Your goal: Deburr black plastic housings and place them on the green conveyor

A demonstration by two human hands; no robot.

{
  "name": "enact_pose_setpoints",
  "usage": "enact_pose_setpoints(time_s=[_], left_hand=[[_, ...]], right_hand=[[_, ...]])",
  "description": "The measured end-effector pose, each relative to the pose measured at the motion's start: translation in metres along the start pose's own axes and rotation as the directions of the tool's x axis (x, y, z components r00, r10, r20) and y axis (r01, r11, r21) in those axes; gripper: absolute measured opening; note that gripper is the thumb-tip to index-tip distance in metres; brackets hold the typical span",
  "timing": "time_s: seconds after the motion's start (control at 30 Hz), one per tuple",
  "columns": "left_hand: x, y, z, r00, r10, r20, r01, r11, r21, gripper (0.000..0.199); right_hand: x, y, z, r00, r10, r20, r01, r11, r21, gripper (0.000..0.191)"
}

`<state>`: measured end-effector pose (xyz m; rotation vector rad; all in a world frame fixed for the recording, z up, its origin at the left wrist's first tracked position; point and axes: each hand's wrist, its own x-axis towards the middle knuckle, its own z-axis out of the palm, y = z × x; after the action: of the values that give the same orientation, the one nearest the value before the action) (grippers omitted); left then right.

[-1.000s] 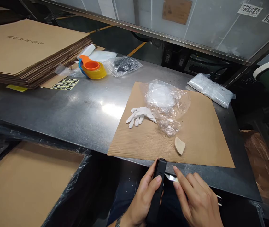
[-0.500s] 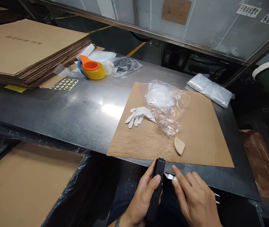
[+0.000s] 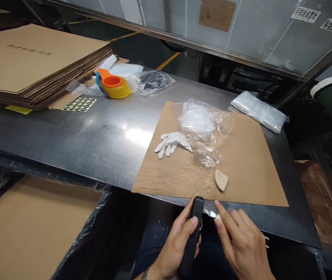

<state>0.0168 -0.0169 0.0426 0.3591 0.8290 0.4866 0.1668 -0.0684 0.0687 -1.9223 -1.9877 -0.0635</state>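
My left hand (image 3: 177, 241) is closed around a long black plastic part (image 3: 194, 229), held tilted just off the table's front edge. My right hand (image 3: 241, 237) grips a craft knife (image 3: 211, 214) with a pale handle, its index finger stretched along it. The blade points left toward the black part, a small gap between them. Most of the handle is hidden in the palm; its white end shows behind the hand. Beyond the hands a tan wedge-shaped pad (image 3: 221, 180) lies on a cardboard sheet (image 3: 253, 167).
On the cardboard sit a white glove (image 3: 174, 144) and a clear plastic bag (image 3: 197, 120) with white contents. The metal table (image 3: 110, 136) also bears a tape dispenser (image 3: 113, 84), a sticker sheet (image 3: 79, 104), stacked cardboard (image 3: 37, 58) and a wrapped packet (image 3: 259, 111). A lined box (image 3: 37, 225) stands lower left.
The knife blade has drawn slightly away from the black part, up and to the right. My left hand and the black part have hardly moved.
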Motion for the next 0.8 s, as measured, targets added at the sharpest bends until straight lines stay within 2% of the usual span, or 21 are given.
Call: enact_pose_setpoints(time_s=[0.3, 0.8], left_hand=[[-0.0015, -0.0004, -0.0011, 1.0, 0.005, 0.016, -0.005, 1.0, 0.004, 0.067], [-0.0022, 0.0004, 0.0002, 1.0, 0.012, -0.019, -0.011, 1.0, 0.029, 0.07]], right_hand=[[0.0007, -0.0004, -0.0001, 1.0, 0.002, 0.007, -0.002, 1.0, -0.014, 0.035], [0.001, 0.0008, 0.0001, 1.0, -0.003, 0.023, 0.003, 1.0, -0.015, 0.034]])
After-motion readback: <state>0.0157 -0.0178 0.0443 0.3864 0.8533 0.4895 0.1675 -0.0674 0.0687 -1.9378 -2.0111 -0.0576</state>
